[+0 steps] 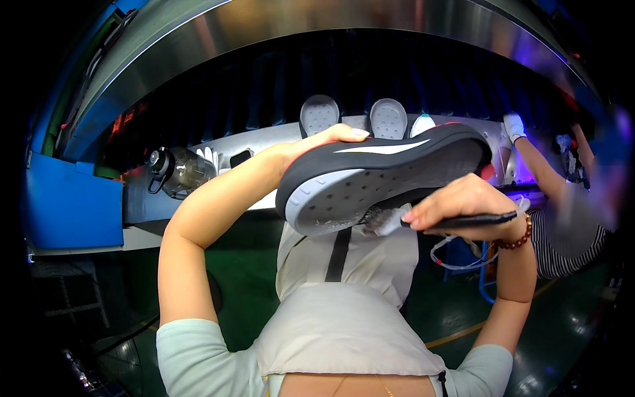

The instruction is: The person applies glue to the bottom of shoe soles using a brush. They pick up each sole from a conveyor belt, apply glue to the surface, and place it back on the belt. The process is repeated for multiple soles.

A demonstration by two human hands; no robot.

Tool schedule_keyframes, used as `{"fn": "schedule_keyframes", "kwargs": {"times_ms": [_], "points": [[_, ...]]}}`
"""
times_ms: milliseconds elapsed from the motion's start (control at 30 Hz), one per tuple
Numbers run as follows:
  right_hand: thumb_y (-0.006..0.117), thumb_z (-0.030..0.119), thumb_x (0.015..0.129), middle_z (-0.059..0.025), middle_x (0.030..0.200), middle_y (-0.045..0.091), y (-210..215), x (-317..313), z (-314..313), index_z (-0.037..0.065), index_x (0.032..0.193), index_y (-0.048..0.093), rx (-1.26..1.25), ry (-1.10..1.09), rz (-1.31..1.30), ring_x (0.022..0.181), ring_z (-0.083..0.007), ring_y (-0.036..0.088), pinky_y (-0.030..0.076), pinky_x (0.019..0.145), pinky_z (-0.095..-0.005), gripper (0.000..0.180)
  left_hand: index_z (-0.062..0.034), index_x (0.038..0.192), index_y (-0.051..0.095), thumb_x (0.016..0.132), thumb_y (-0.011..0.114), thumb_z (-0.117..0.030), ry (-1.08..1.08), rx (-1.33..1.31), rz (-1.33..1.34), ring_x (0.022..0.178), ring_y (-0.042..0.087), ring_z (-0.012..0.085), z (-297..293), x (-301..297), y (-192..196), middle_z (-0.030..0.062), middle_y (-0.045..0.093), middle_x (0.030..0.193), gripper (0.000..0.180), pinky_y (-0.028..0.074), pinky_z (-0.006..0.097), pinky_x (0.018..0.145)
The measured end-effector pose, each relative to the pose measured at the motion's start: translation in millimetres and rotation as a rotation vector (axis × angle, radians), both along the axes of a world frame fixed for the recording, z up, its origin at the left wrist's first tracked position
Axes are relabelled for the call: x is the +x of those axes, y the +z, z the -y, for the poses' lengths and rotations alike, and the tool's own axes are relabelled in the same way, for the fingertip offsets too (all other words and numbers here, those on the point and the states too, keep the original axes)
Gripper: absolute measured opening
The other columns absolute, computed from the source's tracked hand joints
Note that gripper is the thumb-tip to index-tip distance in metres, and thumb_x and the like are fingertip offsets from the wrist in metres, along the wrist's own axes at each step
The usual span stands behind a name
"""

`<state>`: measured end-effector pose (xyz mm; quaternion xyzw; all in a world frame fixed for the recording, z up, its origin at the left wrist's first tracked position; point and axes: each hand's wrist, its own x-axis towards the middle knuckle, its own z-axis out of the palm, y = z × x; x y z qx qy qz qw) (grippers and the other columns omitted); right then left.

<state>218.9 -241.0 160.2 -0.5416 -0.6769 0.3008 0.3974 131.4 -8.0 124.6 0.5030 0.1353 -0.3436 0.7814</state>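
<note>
Sneaker, blk w/ white side stripe, held aloft mid-view, grey sole tipped twd wearer! Beyond it, 2 more grey-soled shoes. L hand wrapped over its far side; R hand closed round a blk-handled brush, bristles right at the sole's lower edge. Red-brown bead bracelet on R wrist.

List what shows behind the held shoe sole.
Past the shoe sole's upper edge: two dotted grey soles and a white rounded piece, each partly covered. The counter directly behind is hidden.

1 clear bottle on grey bench
</note>
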Motion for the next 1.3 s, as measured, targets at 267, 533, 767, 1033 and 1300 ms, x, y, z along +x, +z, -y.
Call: {"fn": "schedule_keyframes", "kwargs": {"times_ms": [267, 533, 767, 1033, 1300], "points": [[0.063, -0.006, 0.062, -0.0135, 0.088, 0.060, -14, -2, 10, 0.000, 0.082, 0.060, -0.015, -0.161, -0.084, 0.085, -0.0218, 0.058, 0.047, 0.074, -0.0282, 0.021, -0.0106, 0.111, 0.049, 0.071, 0.047, -0.049, 0.096, 0.000, 0.088, 0.092, 0.049, 0.0206, -14, -18, -3, 0.0072, 0.051, 0.107, 0.056, 0.038, 0.033, 0.079], [0.061, -0.004, 0.066, -0.0134, 0.086, 0.060, -30, -4, 18, -0.002, 0.081, 0.058, 0.001, -0.330, -0.200, 0.085, -0.0217, 0.058, 0.046, 0.075, -0.0288, 0.016, -0.0105, 0.113, 0.045, 0.070, 0.046, -0.052, 0.143, -0.026, 0.091, 0.097, 0.046, 0.0214, -24, -29, -8, 0.0073, 0.048, 0.111, 0.060, 0.035, 0.034, 0.082], [0.061, -0.003, 0.068, -0.0106, 0.093, 0.058, -34, 0, 27, 0.000, 0.085, 0.059, -0.092, -0.511, -0.327, 0.066, -0.0100, 0.056, 0.046, 0.053, -0.0182, 0.018, -0.0104, 0.116, 0.042, 0.070, 0.045, -0.055, 0.157, -0.063, 0.096, 0.101, 0.044, 0.0221, -29, -32, -14, 0.0074, 0.045, 0.114, 0.064, 0.033, 0.035, 0.085], [0.062, -0.003, 0.067, -0.0133, 0.089, 0.060, -28, -14, 21, -0.002, 0.086, 0.059, -0.063, -0.583, -0.353, 0.082, -0.0187, 0.058, 0.045, 0.074, -0.0269, 0.020, -0.0103, 0.119, 0.039, 0.070, 0.044, -0.057, 0.147, -0.104, 0.099, 0.106, 0.041, 0.0229, -41, -24, -51, 0.0075, 0.042, 0.119, 0.068, 0.031, 0.037, 0.088], [0.062, -0.001, 0.067, -0.0140, 0.089, 0.059, -18, -40, 13, -0.003, 0.087, 0.058, 0.178, -0.354, -0.260, 0.081, -0.0201, 0.058, 0.046, 0.073, -0.0277, 0.021, -0.0102, 0.122, 0.036, 0.069, 0.043, -0.060, 0.343, -0.366, 0.189, 0.110, 0.038, 0.0237, -44, -37, -71, 0.0076, 0.039, 0.123, 0.073, 0.029, 0.038, 0.092]]}}
